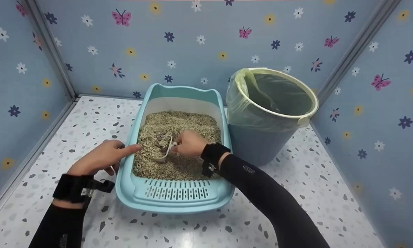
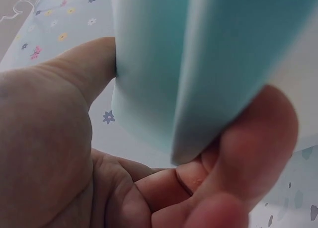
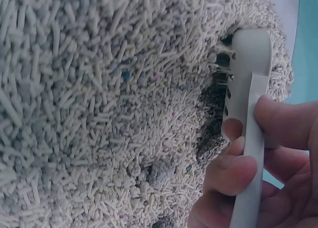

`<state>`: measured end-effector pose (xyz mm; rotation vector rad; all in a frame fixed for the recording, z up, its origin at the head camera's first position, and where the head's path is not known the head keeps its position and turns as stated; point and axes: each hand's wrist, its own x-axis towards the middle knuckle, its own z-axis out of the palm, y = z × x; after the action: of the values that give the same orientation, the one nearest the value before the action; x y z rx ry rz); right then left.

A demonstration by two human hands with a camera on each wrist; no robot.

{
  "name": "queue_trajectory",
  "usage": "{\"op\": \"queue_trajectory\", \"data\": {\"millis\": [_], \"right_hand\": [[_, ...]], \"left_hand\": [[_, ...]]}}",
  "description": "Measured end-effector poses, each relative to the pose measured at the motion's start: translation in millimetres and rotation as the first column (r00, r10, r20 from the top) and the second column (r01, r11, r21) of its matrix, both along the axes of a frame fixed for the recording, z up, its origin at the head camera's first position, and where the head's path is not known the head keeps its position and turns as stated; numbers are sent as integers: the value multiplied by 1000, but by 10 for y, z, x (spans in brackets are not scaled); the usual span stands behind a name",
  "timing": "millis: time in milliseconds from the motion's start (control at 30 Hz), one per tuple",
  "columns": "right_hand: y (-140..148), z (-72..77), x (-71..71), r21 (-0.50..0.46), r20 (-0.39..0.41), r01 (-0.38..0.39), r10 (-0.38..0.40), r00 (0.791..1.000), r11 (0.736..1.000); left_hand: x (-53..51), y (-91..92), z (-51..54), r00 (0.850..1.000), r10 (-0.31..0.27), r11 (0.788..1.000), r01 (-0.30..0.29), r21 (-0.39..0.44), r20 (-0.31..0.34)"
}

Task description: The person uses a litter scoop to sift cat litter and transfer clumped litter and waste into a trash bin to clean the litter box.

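A light-blue litter box [image 1: 175,206] stands on the floor, filled with pale pellet litter [image 1: 186,120]. My left hand [image 1: 103,156] grips its left rim [image 2: 149,64], thumb on one side and curled fingers on the other in the left wrist view. My right hand [image 1: 191,144] holds a white slotted litter scoop [image 3: 252,54] by its handle, thumb on one side and fingers around the other. The scoop's head is tilted and partly sunk in the litter. Grey clumps [image 3: 161,173] lie in the litter close to the scoop.
Right of the box, touching or nearly touching it, stands a tall trash bin [image 1: 258,144] with a translucent yellow-green liner [image 1: 239,103] folded over its rim. Flowered panels [image 1: 199,51] enclose the back and sides. The floor [image 1: 99,110] is white and speckled.
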<state>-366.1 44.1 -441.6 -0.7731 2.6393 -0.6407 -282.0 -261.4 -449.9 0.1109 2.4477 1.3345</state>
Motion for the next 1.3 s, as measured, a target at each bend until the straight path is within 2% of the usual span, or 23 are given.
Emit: {"op": "queue_trajectory", "data": {"millis": [200, 600, 1033, 1300], "right_hand": [[1, 32, 10, -39, 53, 31, -28, 998, 999], [45, 37, 0, -108, 3, -4, 4, 1000, 994], [64, 18, -9, -86, 16, 11, -10, 1000, 996], [98, 64, 15, 0, -15, 5, -5, 1000, 1000]], "left_hand": [[-2, -1, 11, 1000, -5, 1000, 5, -3, -4], [9, -33, 13, 1000, -1, 1000, 1, -8, -5], [35, -17, 38, 1000, -2, 1000, 2, 5, 6], [28, -3, 31, 1000, -5, 1000, 5, 8, -2]]}}
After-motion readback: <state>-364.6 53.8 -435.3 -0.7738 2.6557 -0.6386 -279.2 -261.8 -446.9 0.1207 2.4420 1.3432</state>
